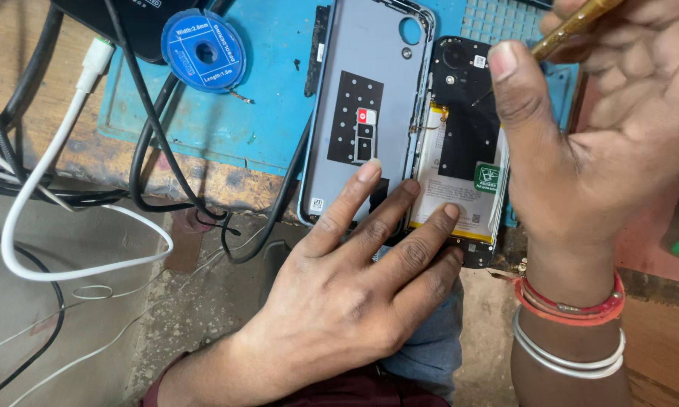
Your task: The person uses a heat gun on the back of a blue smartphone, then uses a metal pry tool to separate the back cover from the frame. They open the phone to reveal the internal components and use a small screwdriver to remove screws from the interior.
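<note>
On the blue mat (226, 120), left hand (354, 286) presses flat on the opened phone (460, 151); right hand (595, 128) grips a tool (573, 26), tip hidden.

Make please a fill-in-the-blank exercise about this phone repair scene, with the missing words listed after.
1. The left hand presses its fingers on the opened ____, whose battery is exposed.
2. The right hand holds a thin tool with a ____-coloured handle.
3. The removed back cover lies on a ____ work mat.
4. The round blue spool lies to the ____ of the back cover.

Missing words: phone; brass; blue; left
</note>
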Available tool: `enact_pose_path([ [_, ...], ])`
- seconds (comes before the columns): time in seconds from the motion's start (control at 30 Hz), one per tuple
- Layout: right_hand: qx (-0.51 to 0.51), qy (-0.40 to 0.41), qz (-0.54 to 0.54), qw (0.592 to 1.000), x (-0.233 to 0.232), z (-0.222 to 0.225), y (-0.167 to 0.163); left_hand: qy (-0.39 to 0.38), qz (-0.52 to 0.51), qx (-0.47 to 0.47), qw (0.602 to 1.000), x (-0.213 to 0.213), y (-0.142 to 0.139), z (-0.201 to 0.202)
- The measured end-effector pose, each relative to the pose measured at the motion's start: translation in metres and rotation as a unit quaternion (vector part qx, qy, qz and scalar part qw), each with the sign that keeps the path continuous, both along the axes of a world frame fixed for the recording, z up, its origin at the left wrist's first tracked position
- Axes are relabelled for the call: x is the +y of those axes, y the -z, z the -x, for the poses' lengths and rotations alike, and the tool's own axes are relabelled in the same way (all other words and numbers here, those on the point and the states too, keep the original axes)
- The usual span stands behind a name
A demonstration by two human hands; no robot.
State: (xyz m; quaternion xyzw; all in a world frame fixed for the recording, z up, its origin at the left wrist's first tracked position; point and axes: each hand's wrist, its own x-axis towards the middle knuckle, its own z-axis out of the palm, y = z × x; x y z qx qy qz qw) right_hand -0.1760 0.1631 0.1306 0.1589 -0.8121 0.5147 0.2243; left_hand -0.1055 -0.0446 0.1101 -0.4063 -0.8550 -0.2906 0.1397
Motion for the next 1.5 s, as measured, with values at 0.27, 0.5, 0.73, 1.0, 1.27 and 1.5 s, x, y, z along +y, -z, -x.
enact_pose_path([
  [0.27, 0.041, 0.002, -0.066, 0.997, 0.012, -0.007, 0.010, -0.028, -0.032, 0.017, 0.999, -0.005, 0.003, 0.000],
  [0.5, 0.020, 0.012, -0.115, 0.993, 0.023, -0.009, 0.014, -0.142, -0.079, 0.044, 0.986, -0.030, -0.006, 0.011],
  [0.73, -0.038, 0.005, 0.013, 0.999, 0.011, -0.005, 0.012, -0.103, -0.076, 0.009, 0.992, -0.045, -0.005, 0.031],
  [1.0, -0.050, -0.003, 0.018, 0.999, 0.000, -0.001, 0.006, -0.110, -0.056, 0.014, 0.992, -0.041, 0.012, 0.035],
  [1.27, -0.021, -0.012, 0.009, 1.000, -0.003, 0.002, 0.009, -0.124, -0.045, 0.001, 0.991, -0.038, 0.012, 0.034],
  [1.5, 0.013, -0.021, -0.007, 1.000, 0.000, 0.003, 0.008, -0.140, -0.032, -0.007, 0.990, -0.036, 0.010, 0.033],
])
